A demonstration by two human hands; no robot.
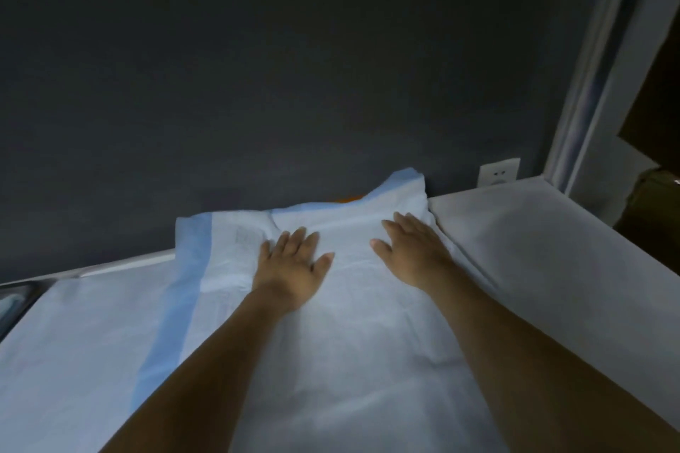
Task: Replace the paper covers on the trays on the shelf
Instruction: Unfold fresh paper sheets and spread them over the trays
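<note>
Both hands are flat on the fresh paper cover (349,342) - left hand (290,265) and right hand (412,254), fingers straight, pressing down and gripping nothing. Looks like the smoothing step. The sheet lies under both palms and bunches up just past the fingertips against the dark wall (294,66). Next move, I'd guess, is flattening and tucking that far edge. Another white sheet (552,250) butts up just right of the right hand. Something orange (346,199) peeks out beyond the fingertips - it might get in the way of the tuck.
</note>
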